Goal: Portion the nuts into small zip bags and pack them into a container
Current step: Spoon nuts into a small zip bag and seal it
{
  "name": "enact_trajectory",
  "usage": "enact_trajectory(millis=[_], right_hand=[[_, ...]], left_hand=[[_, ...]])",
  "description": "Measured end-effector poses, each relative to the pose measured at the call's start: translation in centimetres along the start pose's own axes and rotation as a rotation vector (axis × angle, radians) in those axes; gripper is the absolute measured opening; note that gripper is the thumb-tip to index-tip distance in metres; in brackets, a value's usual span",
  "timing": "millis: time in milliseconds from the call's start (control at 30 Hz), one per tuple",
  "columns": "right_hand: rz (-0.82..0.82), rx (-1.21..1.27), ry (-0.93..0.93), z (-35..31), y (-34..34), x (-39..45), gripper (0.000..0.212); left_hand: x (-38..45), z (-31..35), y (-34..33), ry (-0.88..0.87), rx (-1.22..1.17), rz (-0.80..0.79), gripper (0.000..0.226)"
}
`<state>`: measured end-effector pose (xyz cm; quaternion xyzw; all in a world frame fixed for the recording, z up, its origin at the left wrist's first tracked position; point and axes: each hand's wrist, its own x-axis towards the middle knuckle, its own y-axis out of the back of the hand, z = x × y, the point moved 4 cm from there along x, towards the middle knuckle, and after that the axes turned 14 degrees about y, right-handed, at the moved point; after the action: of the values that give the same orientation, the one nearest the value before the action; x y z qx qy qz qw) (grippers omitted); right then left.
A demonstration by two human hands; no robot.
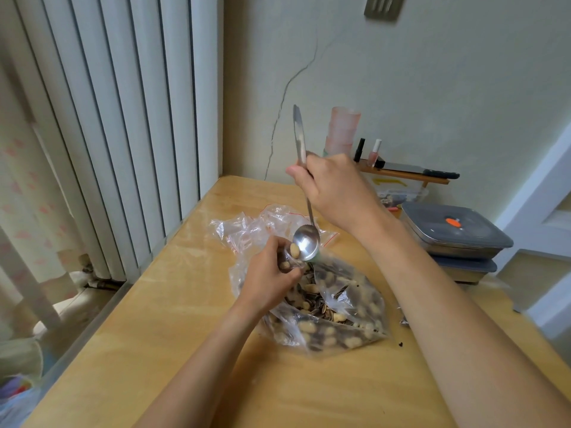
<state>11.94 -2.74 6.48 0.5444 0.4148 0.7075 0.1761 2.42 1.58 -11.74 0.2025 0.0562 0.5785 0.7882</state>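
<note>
Our right hand (332, 186) fingers pinching the steel spoon (306, 242), bowl tipped just above our left hand (268, 273) fingers curled round a small zip bag (290, 257).

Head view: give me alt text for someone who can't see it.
The right hand holds a metal spoon nearly upright, tipping a peanut into a small zip bag gripped by the left hand. Below lies a large clear bag of nuts and seeds on a wooden table, lidded containers stacked behind.

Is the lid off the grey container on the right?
No, the grey container sits closed, its lid with an orange tab on top, stacked on another container.
</note>
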Motion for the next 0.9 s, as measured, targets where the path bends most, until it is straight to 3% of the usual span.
enact_trajectory(millis=[167,367,533,733,900], right_hand=[[0.139,-0.030,0.001,0.4,0.5,-0.3,0.038],[0.032,0.102,-0.003,0.4,-0.3,-0.2,0.035],[0.104,-0.021,-0.076,1.4,0.2,-0.7,0.038],[-0.153,0.253,-0.314,2.3,-3.2,-4.3,0.037],[-0.132,0.175,-0.349,3.7,-3.5,-6.9,0.035]], left_hand=[[0.1,0.2,0.2,-0.022,0.006,0.028,0.037],[0.2,0.0,0.1,-0.019,0.016,0.037,0.034],[0.3,-0.1,1.0,0.010,0.009,0.084,0.033],[0.5,-0.8,1.4,0.044,0.210,0.101,0.031],[0.2,-0.5,0.3,-0.042,0.219,0.058,0.032]])
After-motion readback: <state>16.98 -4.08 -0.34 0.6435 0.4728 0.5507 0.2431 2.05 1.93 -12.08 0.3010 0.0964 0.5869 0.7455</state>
